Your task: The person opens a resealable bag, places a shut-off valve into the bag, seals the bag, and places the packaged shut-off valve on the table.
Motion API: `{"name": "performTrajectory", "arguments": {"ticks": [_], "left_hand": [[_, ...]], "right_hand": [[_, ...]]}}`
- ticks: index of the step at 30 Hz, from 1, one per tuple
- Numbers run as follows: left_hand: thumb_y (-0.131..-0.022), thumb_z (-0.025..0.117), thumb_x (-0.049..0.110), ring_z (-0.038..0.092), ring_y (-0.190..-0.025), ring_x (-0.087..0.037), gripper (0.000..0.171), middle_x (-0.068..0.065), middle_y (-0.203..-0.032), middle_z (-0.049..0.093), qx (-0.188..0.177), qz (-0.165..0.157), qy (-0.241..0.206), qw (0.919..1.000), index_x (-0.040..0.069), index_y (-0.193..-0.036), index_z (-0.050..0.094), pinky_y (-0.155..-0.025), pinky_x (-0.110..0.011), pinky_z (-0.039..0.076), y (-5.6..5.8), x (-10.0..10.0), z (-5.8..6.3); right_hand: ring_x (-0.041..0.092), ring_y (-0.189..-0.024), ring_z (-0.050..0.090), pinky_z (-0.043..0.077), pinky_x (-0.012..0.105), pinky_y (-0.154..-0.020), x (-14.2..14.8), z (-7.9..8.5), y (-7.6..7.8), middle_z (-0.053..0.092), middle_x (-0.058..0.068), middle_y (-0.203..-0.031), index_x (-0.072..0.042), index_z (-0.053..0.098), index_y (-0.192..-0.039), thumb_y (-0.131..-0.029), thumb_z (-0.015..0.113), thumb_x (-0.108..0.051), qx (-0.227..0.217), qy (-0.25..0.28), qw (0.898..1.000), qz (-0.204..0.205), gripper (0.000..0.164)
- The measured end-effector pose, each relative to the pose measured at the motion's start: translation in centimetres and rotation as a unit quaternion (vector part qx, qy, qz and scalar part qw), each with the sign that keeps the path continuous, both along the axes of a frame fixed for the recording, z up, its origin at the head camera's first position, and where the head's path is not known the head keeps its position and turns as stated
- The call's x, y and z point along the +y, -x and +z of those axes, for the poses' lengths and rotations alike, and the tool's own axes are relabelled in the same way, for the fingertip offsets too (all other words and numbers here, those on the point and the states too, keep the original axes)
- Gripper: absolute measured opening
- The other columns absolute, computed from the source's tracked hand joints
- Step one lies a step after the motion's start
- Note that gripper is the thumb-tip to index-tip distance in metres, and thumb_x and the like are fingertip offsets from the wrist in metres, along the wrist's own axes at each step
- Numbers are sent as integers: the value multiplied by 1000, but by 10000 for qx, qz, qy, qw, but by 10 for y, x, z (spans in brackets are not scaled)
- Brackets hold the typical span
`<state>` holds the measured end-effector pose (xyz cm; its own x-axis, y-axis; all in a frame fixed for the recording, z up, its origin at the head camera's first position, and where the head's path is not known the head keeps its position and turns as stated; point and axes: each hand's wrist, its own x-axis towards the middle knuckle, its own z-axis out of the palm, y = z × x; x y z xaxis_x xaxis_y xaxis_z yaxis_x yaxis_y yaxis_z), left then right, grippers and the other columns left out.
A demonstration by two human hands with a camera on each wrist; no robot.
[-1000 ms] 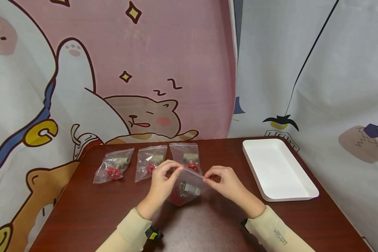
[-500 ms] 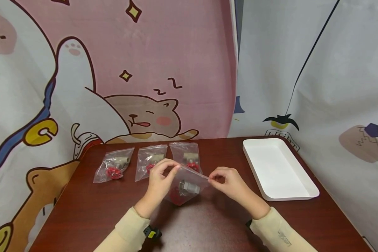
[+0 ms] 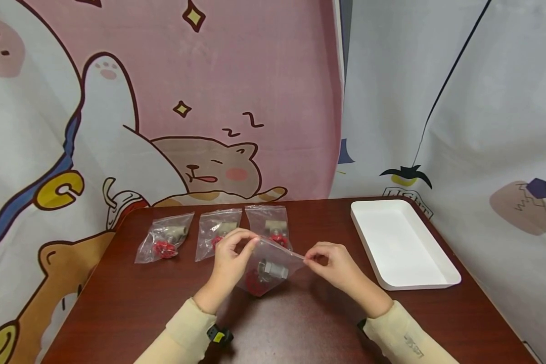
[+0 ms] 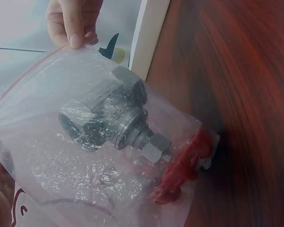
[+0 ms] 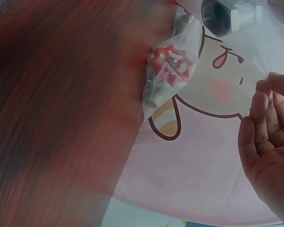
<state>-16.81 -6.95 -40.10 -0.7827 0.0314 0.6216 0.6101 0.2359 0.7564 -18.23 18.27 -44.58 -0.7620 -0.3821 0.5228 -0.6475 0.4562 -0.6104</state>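
A clear zip bag (image 3: 279, 253) hangs tilted between my two hands over the table. Inside it is a metal valve (image 4: 109, 111) with a red handwheel (image 4: 182, 168) at the bag's lower corner. My left hand (image 3: 231, 263) pinches one end of the top edge between thumb and fingers. The other end of that edge is pinched by my right hand (image 3: 334, 265). A red line (image 4: 31, 71) runs along the bag's mouth in the left wrist view. Only part of my left hand (image 4: 0, 189) shows there.
Three more bagged valves with red handwheels lie at the back: a left one (image 3: 166, 242), a middle one (image 3: 218, 235) and a right one (image 3: 268, 222). A shallow white tray (image 3: 407, 245) stands on the right. Printed cloth (image 3: 277, 101) hangs behind the table (image 3: 132, 308).
My right hand has slid a little to the right along the bag's top edge. My left hand has shifted slightly left, still pinching its end.
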Motion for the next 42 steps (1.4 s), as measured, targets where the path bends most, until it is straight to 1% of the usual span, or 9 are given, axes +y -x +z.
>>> {"name": "performTrajectory", "arguments": {"ticks": [10,16,18,22,26,30,32,38,42], "left_hand": [[-83,68,-3,60,-64,-28,4,-16,-79,65,-131,-19,-76,9999,-6,-84,67,-56,-21,51,0,2,0],[-82,68,-5,59,-64,-24,4,-17,-80,65,-82,-88,-133,9998,-7,-85,67,-56,-17,49,3,1,-4],[-83,67,-4,60,-67,-20,7,-18,-83,65,-162,-226,-149,9995,-8,-89,67,-58,-18,50,5,-1,-9],[-85,64,-5,63,-79,-18,17,-20,-95,65,-431,-751,-29,9962,-6,-102,66,-66,-25,54,9,-14,-33],[-81,72,1,63,-97,-19,34,-14,-109,64,-655,-1246,510,9887,2,-113,64,-81,-34,54,8,-30,-56],[-74,81,21,60,-107,-15,45,-2,-115,64,-707,-1095,1595,9786,13,-115,65,-91,-34,49,4,-38,-69],[-74,81,28,60,-109,-16,46,0,-116,65,-728,-931,1996,9727,14,-114,65,-93,-35,48,4,-39,-73],[-80,75,26,61,-110,-19,37,-4,-115,67,-970,-762,2110,9697,9,-112,67,-93,-38,48,6,-34,-80],[-87,69,21,63,-94,-10,19,0,-101,69,-973,-731,2007,9721,12,-102,66,-81,-30,52,6,-30,-83]], "right_hand": [[1,-69,56,50,23,-59,0,3,-2,65,-8,-75,-12,72,-78,-76,77,-6,-103,-192,9996,-192,8],[2,-69,56,51,29,-59,-1,4,-3,66,-8,-75,-13,72,-79,-76,78,-7,-220,-248,9990,-299,9],[2,-69,55,51,29,-58,-1,5,-3,66,-8,-75,-13,72,-79,-76,78,-8,-239,-263,9988,-334,9],[1,-68,55,49,23,-58,-1,5,-4,66,-7,-74,-12,72,-78,-76,78,-9,-301,-308,9985,-350,6],[0,-66,55,47,19,-57,0,4,-4,67,-7,-74,-10,73,-78,-77,77,-11,-341,-380,9980,-370,5],[1,-67,55,48,21,-57,2,1,-3,68,-6,-75,-11,72,-78,-77,78,-10,-379,-416,9972,-502,5],[1,-67,55,47,21,-57,3,0,-3,68,-6,-75,-11,72,-77,-76,78,-10,-432,-414,9967,-546,6],[1,-65,53,45,19,-54,3,-3,-2,67,-5,-74,-10,72,-77,-78,77,-11,-543,-374,9961,-582,5],[0,-65,54,48,23,-55,3,-6,0,67,-6,-73,-12,72,-77,-76,78,-9,-501,-365,9956,-700,7]]}}
